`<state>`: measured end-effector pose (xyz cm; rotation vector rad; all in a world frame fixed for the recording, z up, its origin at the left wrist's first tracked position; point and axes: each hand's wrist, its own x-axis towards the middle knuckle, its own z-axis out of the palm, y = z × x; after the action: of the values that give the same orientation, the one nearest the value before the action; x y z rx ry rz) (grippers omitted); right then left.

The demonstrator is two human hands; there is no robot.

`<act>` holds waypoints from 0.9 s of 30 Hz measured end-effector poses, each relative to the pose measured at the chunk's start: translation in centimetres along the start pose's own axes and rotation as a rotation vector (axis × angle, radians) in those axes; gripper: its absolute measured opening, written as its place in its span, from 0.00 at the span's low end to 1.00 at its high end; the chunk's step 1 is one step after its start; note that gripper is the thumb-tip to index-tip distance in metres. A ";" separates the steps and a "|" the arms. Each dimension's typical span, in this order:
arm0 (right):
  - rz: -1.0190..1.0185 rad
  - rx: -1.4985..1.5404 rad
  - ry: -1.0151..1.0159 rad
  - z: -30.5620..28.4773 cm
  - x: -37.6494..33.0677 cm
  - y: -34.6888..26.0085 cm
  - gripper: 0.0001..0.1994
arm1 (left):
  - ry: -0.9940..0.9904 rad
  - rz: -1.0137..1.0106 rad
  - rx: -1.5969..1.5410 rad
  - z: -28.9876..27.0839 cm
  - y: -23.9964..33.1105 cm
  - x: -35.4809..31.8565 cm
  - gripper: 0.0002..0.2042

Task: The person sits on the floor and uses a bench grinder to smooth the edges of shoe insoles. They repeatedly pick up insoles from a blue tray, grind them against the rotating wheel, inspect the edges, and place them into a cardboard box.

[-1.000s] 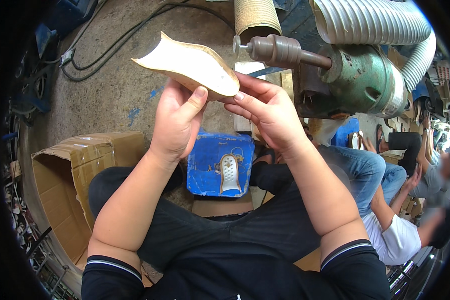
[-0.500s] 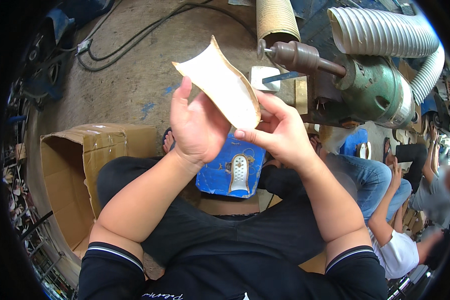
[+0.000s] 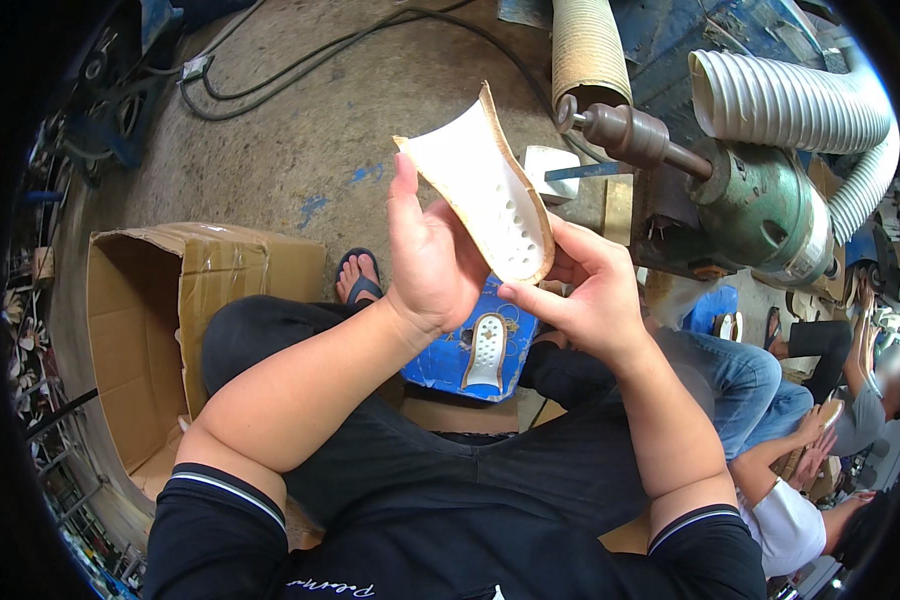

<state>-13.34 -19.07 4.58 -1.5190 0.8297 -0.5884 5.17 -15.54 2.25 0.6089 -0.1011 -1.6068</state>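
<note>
A curved white shell (image 3: pixel 495 200) with a brown edge and several small round holes is held up in front of me. My left hand (image 3: pixel 435 250) supports its left side from beneath, the thumb raised along the edge. At the rounded lower end, my right hand (image 3: pixel 595 285) grips the rim between thumb and fingers; some fingertips are hidden behind the shell. Below my hands, a smaller white piece (image 3: pixel 487 350) with holes and a brown edge lies on a blue box-like surface (image 3: pixel 435 365) between my legs.
An open cardboard box (image 3: pixel 240 265) stands at my left. To the front right are a green motor (image 3: pixel 760 210) with a brown spindle, a ribbed white hose (image 3: pixel 790 100) and a beige tube (image 3: pixel 590 50). Black cables (image 3: pixel 370 30) cross the floor. Other people sit at the right.
The shell has tilted, so the holes in it now show. In the picture, my hands and the surroundings sit farther right. A co-worker at the right now has a sole-shaped piece in hand.
</note>
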 end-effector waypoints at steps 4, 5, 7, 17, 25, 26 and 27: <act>-0.030 -0.029 -0.001 0.0 -0.2 -0.4 0.37 | -0.007 -0.011 -0.015 0.4 0.2 -0.5 0.57; -0.028 -0.029 -0.007 -0.1 -0.2 -0.5 0.37 | -0.008 -0.012 -0.015 0.5 0.2 -0.6 0.57; -0.022 -0.028 -0.016 -0.1 -0.3 -0.7 0.37 | -0.024 -0.010 -0.020 0.7 0.3 -0.9 0.56; 0.088 0.158 -0.034 0.2 -0.4 -0.8 0.37 | -0.144 0.008 0.003 1.3 0.7 -1.7 0.55; -0.111 -0.212 -0.019 0.3 -0.3 -0.5 0.37 | 0.045 -0.085 -0.070 0.4 1.0 -0.9 0.51; -0.177 -0.325 -0.011 0.2 -0.3 -0.5 0.39 | 0.019 -0.094 -0.092 0.2 1.1 -0.8 0.50; -0.242 -0.433 -0.002 0.2 -0.4 -0.5 0.40 | 0.000 -0.107 -0.107 -0.1 1.1 -0.7 0.49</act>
<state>-13.39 -18.63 5.06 -2.0351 0.8106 -0.6079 6.23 -15.06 2.87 0.5389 0.0180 -1.7039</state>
